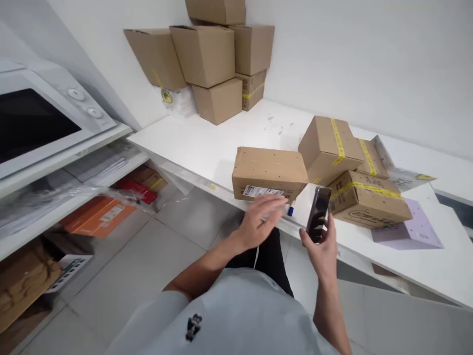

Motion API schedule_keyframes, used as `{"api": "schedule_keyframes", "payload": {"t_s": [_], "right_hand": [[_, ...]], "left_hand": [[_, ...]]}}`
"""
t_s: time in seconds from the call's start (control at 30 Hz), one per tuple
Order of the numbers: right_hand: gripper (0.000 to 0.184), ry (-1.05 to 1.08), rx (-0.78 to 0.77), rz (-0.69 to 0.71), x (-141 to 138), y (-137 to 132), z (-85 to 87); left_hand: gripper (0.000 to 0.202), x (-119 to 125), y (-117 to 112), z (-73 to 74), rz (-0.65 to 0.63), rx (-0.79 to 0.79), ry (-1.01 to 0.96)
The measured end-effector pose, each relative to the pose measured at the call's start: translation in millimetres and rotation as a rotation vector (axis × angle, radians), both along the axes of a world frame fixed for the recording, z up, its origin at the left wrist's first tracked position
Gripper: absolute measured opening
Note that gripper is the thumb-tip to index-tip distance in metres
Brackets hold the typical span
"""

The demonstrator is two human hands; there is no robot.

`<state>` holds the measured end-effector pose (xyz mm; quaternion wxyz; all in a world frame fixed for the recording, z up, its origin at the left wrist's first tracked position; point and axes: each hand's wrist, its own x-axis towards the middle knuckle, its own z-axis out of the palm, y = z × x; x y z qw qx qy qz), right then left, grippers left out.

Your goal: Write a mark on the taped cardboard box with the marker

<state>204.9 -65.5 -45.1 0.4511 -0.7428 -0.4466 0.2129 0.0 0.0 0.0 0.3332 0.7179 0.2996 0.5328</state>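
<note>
My right hand (320,241) grips a dark smartphone (318,213), held upright at the front edge of the white table (221,135). In front of my body, my left hand (260,222) is held with its fingers stretched out and nothing in it. Those fingers are nearest to a brown cardboard box (271,167) with a white shipping label (263,191) on its front; whether they touch it I cannot tell. Between the hands, a blue-capped pen or marker (290,211) shows beside the box, partly hidden.
Right of the phone lie cardboard boxes with yellow tape (369,197) and a lilac box (410,227). More cartons (207,56) are stacked at the back left against the wall. On the left, a microwave (44,108) stands on a shelf unit above an orange box (98,215).
</note>
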Motion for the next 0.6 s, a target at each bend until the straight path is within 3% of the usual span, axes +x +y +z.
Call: {"api": "schedule_keyframes", "payload": {"t_s": [0.13, 0.23, 0.3, 0.47, 0.6], "right_hand": [[0.11, -0.317, -0.301, -0.126, 38.2, 7.6, -11.4], [0.105, -0.488, -0.392, -0.105, 52.6, 20.7, -24.2], [0.102, -0.556, -0.369, -0.083, 57.1, 30.5, -36.0], [0.099, -0.642, -0.296, -0.099, 60.1, 47.8, -62.1], [0.091, -0.636, -0.25, -0.131, 56.5, 48.1, -62.7]], "left_hand": [[0.022, -34.1, 28.1, -10.7, 0.514, 0.178, 0.019], [0.031, -55.8, 45.6, -20.5, 0.67, 0.112, 0.082], [0.043, -65.2, 52.1, -26.1, 0.667, -0.018, 0.11], [0.059, -69.6, 60.0, -33.6, 0.512, -0.318, 0.007], [0.076, -64.7, 69.6, -36.3, 0.455, -0.458, -0.12]]}}
